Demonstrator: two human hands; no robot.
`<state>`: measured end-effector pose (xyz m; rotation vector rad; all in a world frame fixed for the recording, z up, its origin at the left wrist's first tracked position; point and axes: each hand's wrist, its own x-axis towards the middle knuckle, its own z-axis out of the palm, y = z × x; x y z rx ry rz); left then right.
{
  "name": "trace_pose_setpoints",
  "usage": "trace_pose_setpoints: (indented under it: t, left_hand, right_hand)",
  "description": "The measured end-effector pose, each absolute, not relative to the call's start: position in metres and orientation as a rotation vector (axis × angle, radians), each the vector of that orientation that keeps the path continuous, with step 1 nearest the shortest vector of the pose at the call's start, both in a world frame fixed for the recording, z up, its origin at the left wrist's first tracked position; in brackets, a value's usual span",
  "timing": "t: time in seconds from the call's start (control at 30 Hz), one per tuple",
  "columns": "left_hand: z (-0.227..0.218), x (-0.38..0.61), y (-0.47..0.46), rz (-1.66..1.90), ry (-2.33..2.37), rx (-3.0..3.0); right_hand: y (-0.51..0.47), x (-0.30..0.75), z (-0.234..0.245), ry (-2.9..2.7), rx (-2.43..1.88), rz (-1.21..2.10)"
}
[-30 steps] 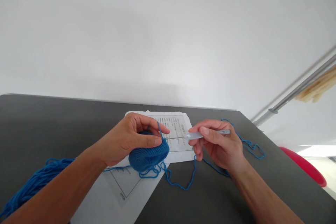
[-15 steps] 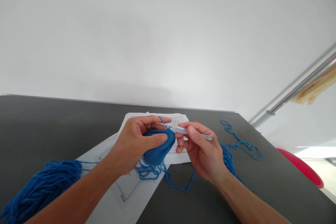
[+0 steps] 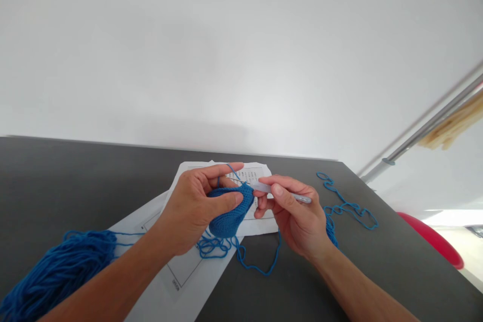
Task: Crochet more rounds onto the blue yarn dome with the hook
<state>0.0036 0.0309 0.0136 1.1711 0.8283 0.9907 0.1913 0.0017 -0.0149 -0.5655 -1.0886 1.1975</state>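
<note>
Both hands are working above the bench: the left hand is pinching the blue crochet piece between thumb and fingers, while the right hand is gripping a pale crochet hook, its tip touching the piece's upper edge. Printed sheets are lying underneath, loose blue yarn nearby.

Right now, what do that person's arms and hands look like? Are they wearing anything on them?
Nothing at all is worn. The left hand and right hand are bare: no gloves, rings, watch or bracelet that I can see. Both arms are bare too, with no sleeve showing before the picture's edge. The thumbnails look short and unpainted.
</note>
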Motion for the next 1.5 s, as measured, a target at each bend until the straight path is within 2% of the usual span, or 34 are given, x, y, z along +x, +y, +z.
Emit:
trace_pose_setpoints:
  t: [0.47, 1.0, 1.5]
  left_hand:
    - [0.022, 0.000, 0.031, 0.920, 0.863, 1.193]
    - [0.014, -0.005, 0.035, 0.928, 0.850, 1.231]
    - [0.018, 0.003, 0.030, 1.135, 1.100, 1.624]
  right_hand:
    - [0.004, 0.226, -0.008, -1.500, -0.671, 0.979]
    - [0.001, 0.233, 0.002, -1.665, -0.677, 0.829]
    - [0.000, 0.221, 0.007, -1.807, -0.694, 0.449]
